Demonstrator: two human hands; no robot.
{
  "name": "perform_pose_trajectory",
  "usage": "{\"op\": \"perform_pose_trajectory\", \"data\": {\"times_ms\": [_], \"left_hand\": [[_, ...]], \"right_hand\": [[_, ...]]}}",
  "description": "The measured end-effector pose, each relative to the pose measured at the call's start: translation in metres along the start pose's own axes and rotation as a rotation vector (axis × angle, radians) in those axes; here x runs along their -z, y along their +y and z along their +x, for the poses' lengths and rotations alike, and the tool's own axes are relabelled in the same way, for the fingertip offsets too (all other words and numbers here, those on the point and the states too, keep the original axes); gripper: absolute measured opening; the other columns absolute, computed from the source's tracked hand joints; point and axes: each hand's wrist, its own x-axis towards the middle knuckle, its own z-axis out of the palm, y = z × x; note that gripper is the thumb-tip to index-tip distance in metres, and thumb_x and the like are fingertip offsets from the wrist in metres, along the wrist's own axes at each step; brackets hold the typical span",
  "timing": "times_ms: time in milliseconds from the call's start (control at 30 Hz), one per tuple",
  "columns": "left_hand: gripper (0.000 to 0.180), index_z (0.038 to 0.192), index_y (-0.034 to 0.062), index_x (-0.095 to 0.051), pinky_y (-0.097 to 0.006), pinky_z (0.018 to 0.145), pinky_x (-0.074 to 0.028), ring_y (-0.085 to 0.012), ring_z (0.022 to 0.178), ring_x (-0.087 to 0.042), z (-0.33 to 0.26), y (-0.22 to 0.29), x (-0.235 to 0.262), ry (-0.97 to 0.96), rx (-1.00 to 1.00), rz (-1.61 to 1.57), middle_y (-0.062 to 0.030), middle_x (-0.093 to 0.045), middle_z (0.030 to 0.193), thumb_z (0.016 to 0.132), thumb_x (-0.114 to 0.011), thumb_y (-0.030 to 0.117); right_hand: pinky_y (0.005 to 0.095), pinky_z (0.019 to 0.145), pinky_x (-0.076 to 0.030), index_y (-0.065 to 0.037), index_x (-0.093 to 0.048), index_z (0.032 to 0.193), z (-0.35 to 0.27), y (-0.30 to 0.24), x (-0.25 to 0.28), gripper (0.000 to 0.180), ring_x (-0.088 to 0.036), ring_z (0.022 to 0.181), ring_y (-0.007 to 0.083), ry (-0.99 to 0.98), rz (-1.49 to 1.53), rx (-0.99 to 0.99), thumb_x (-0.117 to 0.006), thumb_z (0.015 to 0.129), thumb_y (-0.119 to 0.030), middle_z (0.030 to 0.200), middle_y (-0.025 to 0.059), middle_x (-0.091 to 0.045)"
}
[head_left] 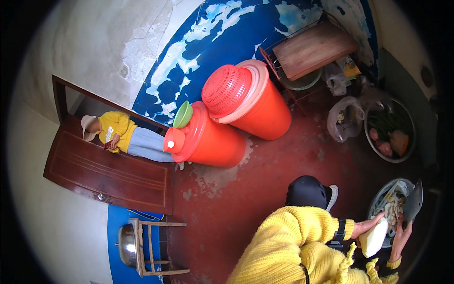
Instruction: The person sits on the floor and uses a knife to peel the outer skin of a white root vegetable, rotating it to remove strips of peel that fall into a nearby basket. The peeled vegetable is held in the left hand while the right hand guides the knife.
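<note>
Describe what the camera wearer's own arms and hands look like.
The left hand and right hand are ungloved. The left sleeve is chunky, ribbed yellow knit, with a black strap around it near the cuff. The right sleeve is also yellow knit, with a dark band near its cuff.

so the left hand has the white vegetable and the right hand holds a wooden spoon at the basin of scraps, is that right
Not quite: in the head view, the right hand holds a broad-bladed cleaver, not a wooden spoon. The left hand does have the white vegetable, at the basin of scraps.
</note>
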Motion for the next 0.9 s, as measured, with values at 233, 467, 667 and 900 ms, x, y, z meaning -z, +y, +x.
{"op": "perform_pose_trajectory", "data": {"times_ms": [233,467,667,900], "left_hand": [[0.109,0.152,0.0225,-0.033,-0.056,0.069,-0.050,-0.0366,0.109,-0.060,-0.003,0.002,-0.001,-0.002,-0.011,0.008,-0.0199,-0.060,0.121,0.073,-0.025,0.098],[0.109,0.152,0.0221,-0.034,-0.056,0.068,-0.050,-0.0364,0.108,-0.061,-0.007,0.002,-0.006,0.076,0.002,-0.013,-0.0193,-0.061,0.120,0.073,-0.024,0.097],[0.110,0.153,0.0225,-0.032,-0.056,0.069,-0.050,-0.0364,0.109,-0.060,-0.008,0.004,-0.004,0.054,-0.002,0.005,-0.0193,-0.060,0.121,0.073,-0.022,0.098],[0.111,0.153,0.0225,-0.031,-0.054,0.067,-0.051,-0.0359,0.110,-0.060,-0.009,0.002,-0.002,0.046,-0.017,0.008,-0.0187,-0.060,0.120,0.073,-0.021,0.098]], "right_hand": [[0.0223,0.052,-0.034,0.002,-0.064,0.116,0.003,0.021,0.012,0.019,-0.044,0.059,0.0045,0.069,0.060,-0.016,-0.056,0.100,-0.005,0.093,0.0021,-0.068],[0.0220,0.049,-0.029,0.001,-0.060,0.118,0.004,0.041,0.017,0.020,-0.039,0.056,0.0031,0.054,0.110,-0.005,-0.058,0.101,-0.009,0.077,-0.0022,-0.053],[0.0222,0.049,-0.029,-0.001,-0.060,0.110,0.001,0.023,0.007,0.013,-0.039,0.056,0.0032,0.170,0.126,-0.069,-0.057,0.101,-0.010,0.077,-0.0021,-0.054],[0.0226,0.053,-0.032,0.000,-0.060,0.103,0.002,0.019,0.016,0.008,-0.041,0.060,0.0039,0.069,0.090,-0.047,-0.054,0.099,-0.005,0.076,-0.0002,-0.057]]}}
